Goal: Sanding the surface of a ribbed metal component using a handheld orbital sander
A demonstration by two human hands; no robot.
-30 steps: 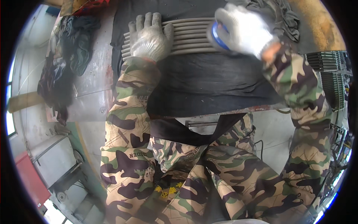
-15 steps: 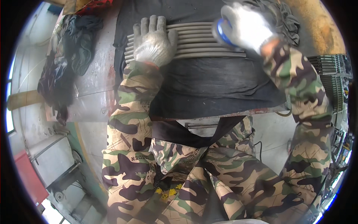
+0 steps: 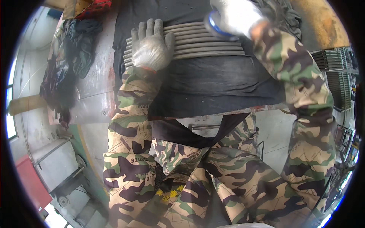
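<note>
Left hand [image 3: 149, 50], in a pale knitted glove with greyer fingertips, lies palm down across a row of grey rods [image 3: 207, 48] near their left ends. Grip here spread flat: fingers apart and pointing away from the person, thumb out to the right. Rod ends poke out past the hand's left side.

Right hand [image 3: 237, 17], white glove, at the far side, over the upper right part of the row. Grip clamped on a blue-rimmed tool [image 3: 215, 26]; hand and tool blurred, finger detail lost. The tool sits over the rods; contact with them cannot be made out.

Rods lie side by side, running left to right, on a black cloth [image 3: 220, 89] spread over the counter [image 3: 97, 100]. Right ends of the nearer rods lie bare on the cloth; those of the farther ones are hidden by tool and hand.

Left of the row, well apart: a heap of dark rags [image 3: 78, 53] hanging over the counter. Far right corner: more crumpled grey cloth [image 3: 287, 19], just beyond the right wrist. Lower, outside the right sleeve [image 3: 308, 87], stacked dark bars [image 3: 339, 89]. Both sleeves camouflage.
</note>
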